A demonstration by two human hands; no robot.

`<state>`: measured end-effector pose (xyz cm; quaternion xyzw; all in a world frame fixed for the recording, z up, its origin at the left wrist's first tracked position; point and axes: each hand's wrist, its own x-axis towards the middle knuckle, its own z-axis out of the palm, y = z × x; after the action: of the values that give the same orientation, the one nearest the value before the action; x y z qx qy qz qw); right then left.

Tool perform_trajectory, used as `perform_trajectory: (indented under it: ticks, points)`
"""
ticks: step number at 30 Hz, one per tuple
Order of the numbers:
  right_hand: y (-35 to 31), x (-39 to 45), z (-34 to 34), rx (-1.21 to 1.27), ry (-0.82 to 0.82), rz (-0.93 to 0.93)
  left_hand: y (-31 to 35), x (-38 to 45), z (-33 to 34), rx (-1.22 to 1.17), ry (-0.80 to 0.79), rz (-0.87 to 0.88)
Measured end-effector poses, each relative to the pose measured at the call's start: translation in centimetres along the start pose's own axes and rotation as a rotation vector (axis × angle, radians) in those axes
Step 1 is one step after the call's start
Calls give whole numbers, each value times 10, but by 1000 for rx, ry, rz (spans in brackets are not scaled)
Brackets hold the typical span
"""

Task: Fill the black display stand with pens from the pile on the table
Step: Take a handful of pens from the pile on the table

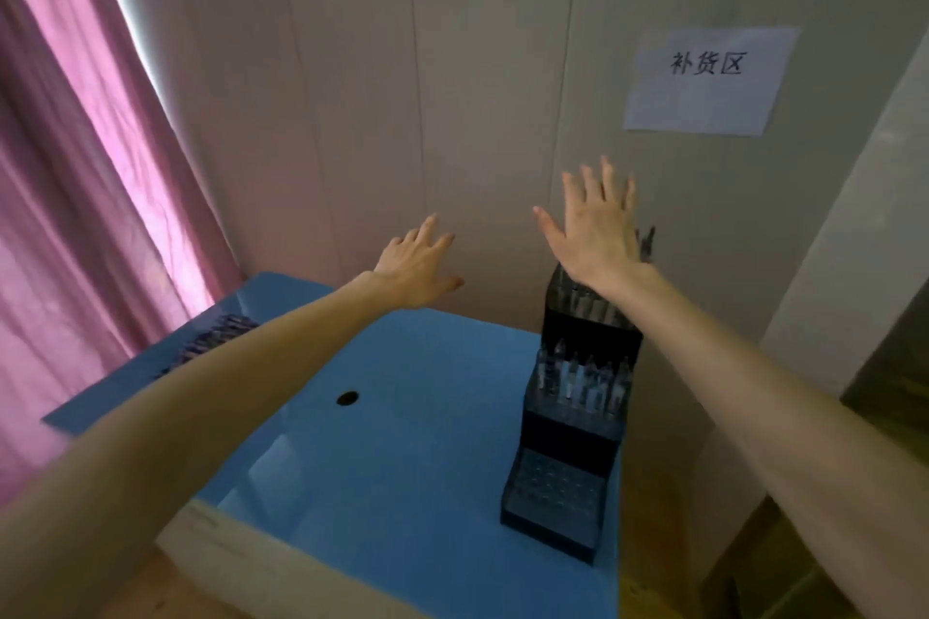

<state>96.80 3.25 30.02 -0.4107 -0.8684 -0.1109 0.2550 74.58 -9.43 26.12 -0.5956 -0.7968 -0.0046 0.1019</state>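
Pale wall panels close off the far side of a blue table (pixel 402 417), with a pink curtain (pixel 75 191) hanging to the left and a paper sign (pixel 706 80) stuck to the wall on the right. On the right part of the table stands the black display stand (pixel 573 442), a stepped rack of three tiers: the upper two tiers hold upright pens, while the lowest tier shows only its grid of bare holes. The pile of pens (pixel 211 342) lies at the table's far left edge, near the curtain and partly hidden behind the left forearm, well apart from the stand.

Both arms reach forward above the table. The left hand (pixel 417 266) is spread flat, palm down, holding nothing. The right hand (pixel 598 226) is likewise spread with straight fingers, raised in front of the stand's top tier and gripping nothing.

The pens are probably light, stiff and smooth, so they would roll or slip easily in a loose heap. A pinch at mid-barrel between thumb and fingertips seems the surest hold, leaving the lower end free to be guided down into a hole. The stand looks tall and narrow, so a careless push might tip it.
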Motion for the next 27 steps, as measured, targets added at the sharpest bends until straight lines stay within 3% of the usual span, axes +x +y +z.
perform_trajectory:
  ticks: [4, 9, 15, 18, 27]
  points:
    - [-107, -3, 20, 180, 75, 21, -83, -33, 23, 44, -45, -34]
    - [-241, -15, 71, 304, -109, 15, -215, -94, 55, 73, -143, -114]
    - [-344, -22, 127, 414, -398, 85, -348, -170, 108, 1, -258, -269]
    - [-380, -20, 150, 435, -533, 95, -386, -190, 127, -24, -325, -288]
    - [-463, 6, 249, 488, -732, -10, -457, -177, 177, -12, -351, -238]
